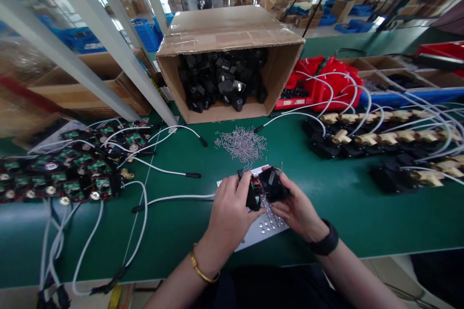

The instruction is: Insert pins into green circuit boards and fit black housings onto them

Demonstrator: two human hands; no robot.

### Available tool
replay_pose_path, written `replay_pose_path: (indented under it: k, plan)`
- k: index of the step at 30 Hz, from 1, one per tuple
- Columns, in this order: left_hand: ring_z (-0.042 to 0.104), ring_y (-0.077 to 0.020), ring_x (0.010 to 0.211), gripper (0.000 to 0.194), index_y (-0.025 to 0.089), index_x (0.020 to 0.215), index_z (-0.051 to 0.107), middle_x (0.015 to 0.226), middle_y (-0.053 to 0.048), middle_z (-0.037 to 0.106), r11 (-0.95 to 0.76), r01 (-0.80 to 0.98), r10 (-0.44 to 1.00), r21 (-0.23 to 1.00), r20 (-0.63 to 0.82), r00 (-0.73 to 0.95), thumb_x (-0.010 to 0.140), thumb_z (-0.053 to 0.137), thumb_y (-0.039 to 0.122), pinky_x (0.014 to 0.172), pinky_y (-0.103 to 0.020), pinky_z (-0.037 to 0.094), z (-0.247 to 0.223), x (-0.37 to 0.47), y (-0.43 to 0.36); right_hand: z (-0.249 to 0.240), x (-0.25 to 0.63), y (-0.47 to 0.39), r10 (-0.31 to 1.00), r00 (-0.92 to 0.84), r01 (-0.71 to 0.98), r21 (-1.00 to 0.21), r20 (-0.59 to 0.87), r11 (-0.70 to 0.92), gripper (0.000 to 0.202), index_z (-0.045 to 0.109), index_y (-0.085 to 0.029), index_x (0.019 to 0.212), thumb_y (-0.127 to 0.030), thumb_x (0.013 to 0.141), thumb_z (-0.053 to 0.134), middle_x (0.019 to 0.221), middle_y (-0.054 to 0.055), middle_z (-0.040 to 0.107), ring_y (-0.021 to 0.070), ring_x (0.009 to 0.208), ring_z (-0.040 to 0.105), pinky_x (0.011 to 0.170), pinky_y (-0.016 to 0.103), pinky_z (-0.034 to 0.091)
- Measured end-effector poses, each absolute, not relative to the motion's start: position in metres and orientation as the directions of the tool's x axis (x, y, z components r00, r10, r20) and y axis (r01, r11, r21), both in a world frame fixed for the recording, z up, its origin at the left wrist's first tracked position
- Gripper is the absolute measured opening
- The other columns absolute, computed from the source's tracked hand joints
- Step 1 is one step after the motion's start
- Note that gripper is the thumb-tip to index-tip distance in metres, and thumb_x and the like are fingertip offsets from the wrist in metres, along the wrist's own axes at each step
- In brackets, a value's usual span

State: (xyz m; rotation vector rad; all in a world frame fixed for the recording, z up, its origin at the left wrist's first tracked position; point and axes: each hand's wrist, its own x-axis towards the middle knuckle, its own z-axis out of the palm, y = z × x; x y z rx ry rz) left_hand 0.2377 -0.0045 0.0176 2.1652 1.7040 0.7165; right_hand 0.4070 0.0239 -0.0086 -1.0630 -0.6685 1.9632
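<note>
My left hand (232,203) is closed around a black plastic housing (253,197) with a green circuit board and red wires inside; a white cable (181,198) runs out from it to the left. My right hand (295,205) grips a black plastic cover (272,183), held close beside the housing's open side. A thin metal pin or screw (282,166) sticks up at the cover's edge. Below both hands lies a white sheet (261,236) with rows of small shiny round parts (266,224). Just beyond them is a pile of small screws (242,145).
A cardboard box (232,34) on its side holds many black covers. Open units with circuit boards (65,174) and white cables stand at left. Closed units with brass fittings (384,137) line the right, before a red bin (319,82). A metal post (108,43) rises at left.
</note>
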Motion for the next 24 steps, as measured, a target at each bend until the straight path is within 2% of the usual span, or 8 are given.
replay_pose_path:
  k: [3,6,8,10,15,17,19,24]
  plan:
    - [0.05,-0.028,0.095,0.079,0.015,0.127,0.039,0.102,-0.01,0.055,-0.255,0.846,0.967,0.469,0.151,0.207,0.061,0.077,0.037,0.085,-0.044,0.045,0.02,0.242,-0.004,-0.012,0.398,0.02,0.874,-0.344,-0.283,-0.85,-0.343,-0.444,0.036,0.043,-0.03,0.117,-0.049,0.087,0.046,0.058,-0.008,0.038,0.0031,0.034,0.016,0.031,0.014,0.017]
    - [0.05,-0.0283,0.095,0.077,0.017,0.128,0.039,0.103,-0.01,0.055,-0.249,0.857,0.968,0.451,0.139,0.208,0.063,0.076,0.035,0.086,-0.045,0.045,0.019,0.242,-0.005,-0.01,0.397,0.018,0.934,-0.344,-0.006,-0.995,-0.095,-0.103,0.034,0.044,-0.026,0.119,-0.044,0.09,0.042,0.086,0.001,0.055,0.0125,0.063,0.053,0.059,0.024,0.048]
    - [0.05,-0.0282,0.096,0.074,0.018,0.128,0.039,0.103,-0.009,0.055,-0.255,0.829,0.967,0.499,0.158,0.202,0.065,0.074,0.034,0.087,-0.046,0.044,0.018,0.241,-0.004,-0.006,0.396,0.017,0.926,-0.372,0.17,-0.977,0.059,0.131,0.035,0.042,-0.023,0.121,-0.039,0.09,0.041,0.112,0.007,0.052,0.021,0.098,0.052,0.088,0.034,0.042]
    - [0.05,-0.0276,0.096,0.076,0.02,0.13,0.037,0.105,-0.009,0.055,-0.26,0.761,0.965,0.594,0.193,0.179,0.065,0.074,0.032,0.087,-0.045,0.044,0.014,0.241,-0.002,-0.002,0.394,0.017,0.916,-0.389,0.294,-0.929,0.099,0.225,0.039,0.038,-0.021,0.125,-0.037,0.09,0.04,0.119,0.01,0.05,0.0244,0.107,0.048,0.094,0.039,0.037]
    - [0.048,-0.0282,0.108,0.07,0.027,0.124,0.042,0.116,-0.008,0.05,-0.219,0.416,0.976,0.883,0.202,0.084,0.062,0.076,0.028,0.092,-0.042,0.041,-0.007,0.233,0.01,0.001,0.387,0.022,0.938,-0.341,0.207,-0.978,-0.065,0.007,0.049,0.038,-0.02,0.129,-0.043,0.086,0.047,0.107,0.01,0.055,0.016,0.069,0.056,0.058,0.028,0.046]
    - [0.048,-0.0276,0.111,0.068,0.024,0.121,0.041,0.122,-0.009,0.047,-0.156,0.247,0.988,0.956,0.147,0.055,0.063,0.076,0.029,0.095,-0.042,0.04,-0.015,0.226,0.016,-0.004,0.385,0.025,0.905,-0.372,0.029,-0.977,-0.208,-0.213,0.047,0.044,-0.019,0.122,-0.046,0.084,0.051,0.094,0.006,0.057,0.005,0.041,0.038,0.036,0.02,0.031]
    - [0.049,-0.0275,0.112,0.073,0.022,0.122,0.038,0.124,-0.011,0.046,-0.101,0.111,0.989,0.989,0.088,0.118,0.062,0.076,0.036,0.096,-0.041,0.039,-0.019,0.217,0.023,-0.011,0.382,0.028,0.874,-0.386,-0.095,-0.93,-0.295,-0.356,0.045,0.05,-0.018,0.113,-0.046,0.08,0.06,0.087,0.003,0.055,-0.0002,0.036,0.022,0.032,0.017,0.017]
    - [0.054,-0.0262,0.106,0.063,0.017,0.124,0.045,0.116,-0.012,0.057,0.039,-0.1,0.975,0.994,-0.016,0.224,0.078,0.05,0.059,0.092,-0.038,0.04,-0.019,0.205,0.042,-0.027,0.375,0.028,0.892,-0.306,-0.185,-0.898,-0.333,-0.399,0.043,0.055,-0.015,0.103,-0.042,0.072,0.07,0.083,0.002,0.055,-0.0011,0.037,0.023,0.032,0.016,0.014]
